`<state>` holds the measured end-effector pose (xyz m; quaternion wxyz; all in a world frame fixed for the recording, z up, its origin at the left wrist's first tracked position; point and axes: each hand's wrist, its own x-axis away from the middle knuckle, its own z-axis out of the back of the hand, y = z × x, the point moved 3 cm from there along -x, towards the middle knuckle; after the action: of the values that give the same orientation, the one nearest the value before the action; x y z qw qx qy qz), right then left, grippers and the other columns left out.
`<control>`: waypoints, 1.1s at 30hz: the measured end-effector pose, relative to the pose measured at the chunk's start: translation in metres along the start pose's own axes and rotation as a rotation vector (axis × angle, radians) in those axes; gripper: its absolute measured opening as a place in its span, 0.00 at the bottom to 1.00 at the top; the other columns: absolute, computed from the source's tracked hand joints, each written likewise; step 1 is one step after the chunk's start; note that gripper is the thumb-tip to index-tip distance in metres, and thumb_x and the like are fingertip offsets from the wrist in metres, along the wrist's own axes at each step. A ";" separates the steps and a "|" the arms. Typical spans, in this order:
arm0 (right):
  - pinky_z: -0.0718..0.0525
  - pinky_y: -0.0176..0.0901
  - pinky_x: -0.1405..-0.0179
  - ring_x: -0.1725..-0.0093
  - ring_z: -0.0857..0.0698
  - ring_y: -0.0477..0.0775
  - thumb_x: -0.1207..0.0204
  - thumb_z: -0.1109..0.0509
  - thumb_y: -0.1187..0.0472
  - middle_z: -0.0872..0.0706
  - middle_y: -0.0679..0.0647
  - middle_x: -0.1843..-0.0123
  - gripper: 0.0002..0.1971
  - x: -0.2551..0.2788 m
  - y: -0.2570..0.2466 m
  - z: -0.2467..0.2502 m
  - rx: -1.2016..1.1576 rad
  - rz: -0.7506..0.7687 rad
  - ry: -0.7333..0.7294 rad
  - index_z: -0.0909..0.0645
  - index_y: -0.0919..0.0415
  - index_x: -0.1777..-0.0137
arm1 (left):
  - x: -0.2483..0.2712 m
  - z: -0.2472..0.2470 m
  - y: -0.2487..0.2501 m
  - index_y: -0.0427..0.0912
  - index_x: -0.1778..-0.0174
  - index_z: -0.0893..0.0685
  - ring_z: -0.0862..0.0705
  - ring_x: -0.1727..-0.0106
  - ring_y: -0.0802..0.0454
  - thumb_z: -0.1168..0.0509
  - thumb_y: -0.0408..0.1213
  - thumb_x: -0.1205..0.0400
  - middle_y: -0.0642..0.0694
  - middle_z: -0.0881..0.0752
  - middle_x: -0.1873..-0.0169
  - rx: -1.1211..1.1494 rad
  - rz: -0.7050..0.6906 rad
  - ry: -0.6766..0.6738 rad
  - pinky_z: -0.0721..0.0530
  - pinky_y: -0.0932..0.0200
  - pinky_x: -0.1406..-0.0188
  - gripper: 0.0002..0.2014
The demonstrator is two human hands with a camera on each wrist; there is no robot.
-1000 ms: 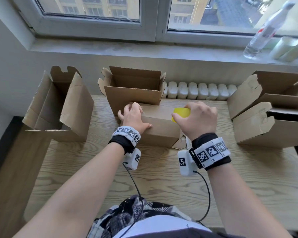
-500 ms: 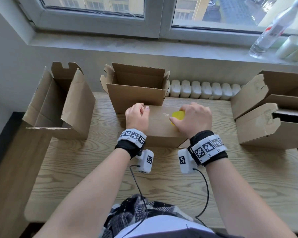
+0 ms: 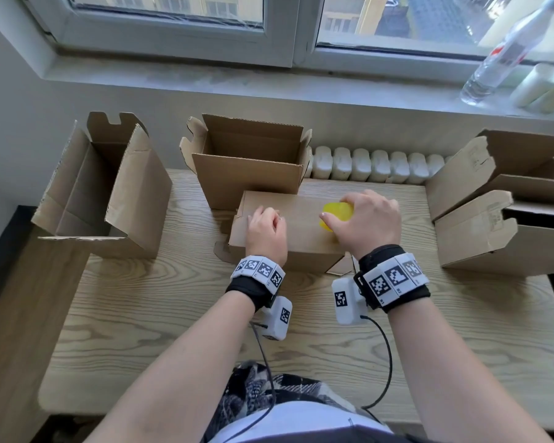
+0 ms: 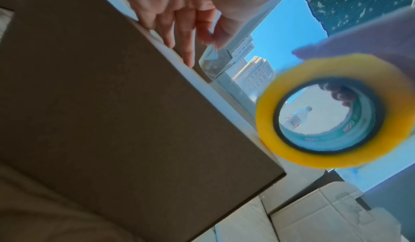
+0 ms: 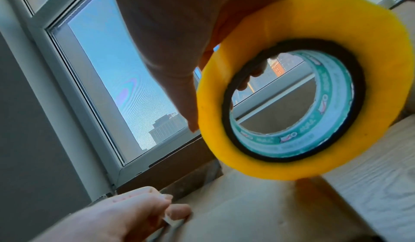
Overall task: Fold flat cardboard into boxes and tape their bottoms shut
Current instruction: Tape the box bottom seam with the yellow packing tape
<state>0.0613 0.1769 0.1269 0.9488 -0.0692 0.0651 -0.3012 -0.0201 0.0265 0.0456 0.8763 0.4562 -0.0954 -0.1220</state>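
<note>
A closed-bottom cardboard box (image 3: 301, 241) lies upside down mid-table, and both hands are over its top face. My right hand (image 3: 365, 222) grips a yellow tape roll (image 3: 336, 215) standing on edge on the box. The roll's yellow ring (image 5: 280, 170) and teal core fill the right wrist view. My left hand (image 3: 266, 231) is curled on the box's left part. In the left wrist view its thumb and fingers (image 4: 191, 50) pinch a clear strip of tape (image 4: 215, 59) just above the box (image 4: 112, 121), with the roll (image 4: 265, 121) to the right.
An open box (image 3: 250, 177) stands right behind the worked box. Another open box (image 3: 109, 193) stands at the table's left edge and two more (image 3: 493, 203) at the right. A water bottle (image 3: 499, 59) sits on the window sill. Bare wooden table (image 3: 301, 346) lies toward me.
My left hand left its flat press on the box's left end, moved toward the roll and curled to pinch tape. The roll came down onto the box top.
</note>
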 end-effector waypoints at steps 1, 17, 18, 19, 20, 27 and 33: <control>0.31 0.52 0.48 0.51 0.17 0.60 0.30 0.28 0.35 0.13 0.54 0.54 0.22 0.000 0.005 0.002 0.029 -0.007 0.016 0.12 0.52 0.48 | 0.000 0.001 0.004 0.39 0.61 0.23 0.25 0.37 0.46 0.42 0.36 0.14 0.47 0.18 0.49 -0.004 0.014 -0.008 0.29 0.40 0.27 0.10; 0.29 0.54 0.43 0.47 0.17 0.62 0.23 0.35 0.35 0.15 0.59 0.48 0.25 -0.003 0.049 -0.025 0.160 -0.221 -0.043 0.17 0.56 0.44 | -0.007 -0.036 0.039 0.52 0.56 0.22 0.56 0.14 0.36 0.42 0.47 0.12 0.58 0.31 0.21 -0.304 0.039 -0.297 0.64 0.16 0.27 0.09; 0.28 0.55 0.43 0.48 0.17 0.62 0.22 0.36 0.34 0.15 0.59 0.49 0.25 -0.002 0.050 -0.027 0.133 -0.246 -0.048 0.18 0.57 0.44 | -0.008 -0.037 0.037 0.52 0.55 0.20 0.57 0.14 0.37 0.42 0.47 0.12 0.57 0.34 0.19 -0.310 0.039 -0.299 0.65 0.16 0.27 0.08; 0.27 0.55 0.44 0.48 0.17 0.62 0.22 0.38 0.34 0.15 0.60 0.49 0.26 -0.002 0.051 -0.029 0.101 -0.269 -0.054 0.18 0.58 0.44 | -0.008 -0.038 0.036 0.52 0.54 0.20 0.58 0.14 0.37 0.41 0.47 0.13 0.56 0.35 0.18 -0.316 0.038 -0.294 0.65 0.16 0.27 0.08; 0.26 0.56 0.44 0.48 0.17 0.63 0.21 0.38 0.35 0.15 0.61 0.49 0.26 -0.002 0.052 -0.031 0.066 -0.288 -0.060 0.19 0.59 0.44 | -0.009 -0.039 0.035 0.52 0.55 0.20 0.58 0.14 0.38 0.41 0.47 0.13 0.55 0.36 0.17 -0.321 0.039 -0.283 0.65 0.16 0.27 0.08; 0.22 0.53 0.51 0.46 0.16 0.66 0.20 0.40 0.34 0.15 0.62 0.46 0.29 -0.003 0.056 -0.038 -0.113 -0.358 -0.098 0.21 0.62 0.44 | -0.011 -0.033 0.033 0.52 0.57 0.21 0.50 0.15 0.39 0.39 0.49 0.14 0.49 0.36 0.18 -0.364 0.053 -0.183 0.58 0.18 0.24 0.08; 0.26 0.50 0.58 0.47 0.16 0.65 0.21 0.41 0.31 0.14 0.60 0.47 0.30 -0.001 0.037 -0.045 -0.025 -0.286 -0.145 0.20 0.60 0.44 | -0.012 -0.014 0.014 0.54 0.66 0.16 0.64 0.15 0.32 0.30 0.53 0.22 0.47 0.39 0.16 -0.505 0.130 -0.082 0.69 0.20 0.26 0.10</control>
<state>0.0740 0.2029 0.0767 0.8976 -0.1112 -0.0102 -0.4265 -0.0259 0.0489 0.0486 0.9638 0.2106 -0.1266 -0.1036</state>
